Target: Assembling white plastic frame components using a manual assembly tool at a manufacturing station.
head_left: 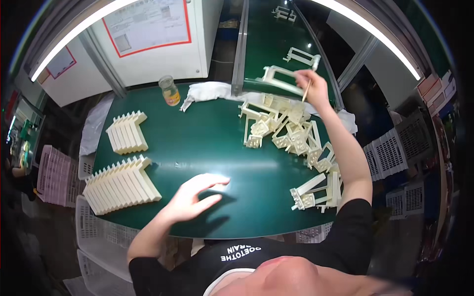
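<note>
Right hand [313,88]: raised at the far right, fingers closed around a thin pale stick [306,92]; fingertips at the right end of a cream open frame [282,87], though whether they gripped it or only met it could not be told. Left hand [196,198]: spread wide, thumb apart from fingers, holding nothing, over the near middle of the table [212,133], its shadow beneath.

Near the right arm: one heap of cream plastic frames [296,135], tangled at varied angles, below the right hand; one smaller cluster [321,193] of like frames, closer to the near edge.

Left side of the table: two rows of cream parts, each packed side by side on a slant, the upper row [127,134] shorter, the lower row [123,186] longer and nearer the left hand.

Far edge: one glass jar [171,92] with a yellow label, upright; one crumpled white cloth [207,92] beside it.

Beyond: one green belt [266,39], bearing another cream frame [302,53] and small pale pieces [285,15] farther off.

Surroundings: pink crates [55,172] and white crates [101,227], left; pale crates [387,155], right.
</note>
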Demonstrator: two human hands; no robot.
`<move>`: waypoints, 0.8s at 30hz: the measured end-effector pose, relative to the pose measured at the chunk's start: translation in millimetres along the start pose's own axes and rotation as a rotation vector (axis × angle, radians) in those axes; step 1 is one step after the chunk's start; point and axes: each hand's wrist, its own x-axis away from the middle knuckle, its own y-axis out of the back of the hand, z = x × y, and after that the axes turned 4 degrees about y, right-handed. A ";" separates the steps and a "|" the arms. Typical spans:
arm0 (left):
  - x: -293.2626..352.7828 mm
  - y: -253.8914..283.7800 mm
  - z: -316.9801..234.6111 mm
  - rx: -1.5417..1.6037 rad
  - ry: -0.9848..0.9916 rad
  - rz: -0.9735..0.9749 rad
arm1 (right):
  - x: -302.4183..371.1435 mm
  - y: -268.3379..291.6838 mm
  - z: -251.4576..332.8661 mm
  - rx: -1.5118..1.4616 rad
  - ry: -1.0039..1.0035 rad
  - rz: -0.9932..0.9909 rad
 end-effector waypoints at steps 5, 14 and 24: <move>-35.0 -79.6 -2.9 0.640 0.164 -0.321 | 152.4 -37.2 115.9 -0.354 -0.073 0.262; -26.7 -100.4 45.2 1.302 -0.154 -0.375 | 271.5 -105.2 145.2 -0.703 -0.362 0.234; -21.1 -99.5 74.0 1.875 0.212 -0.157 | 274.4 -94.3 140.3 -0.573 -0.001 0.158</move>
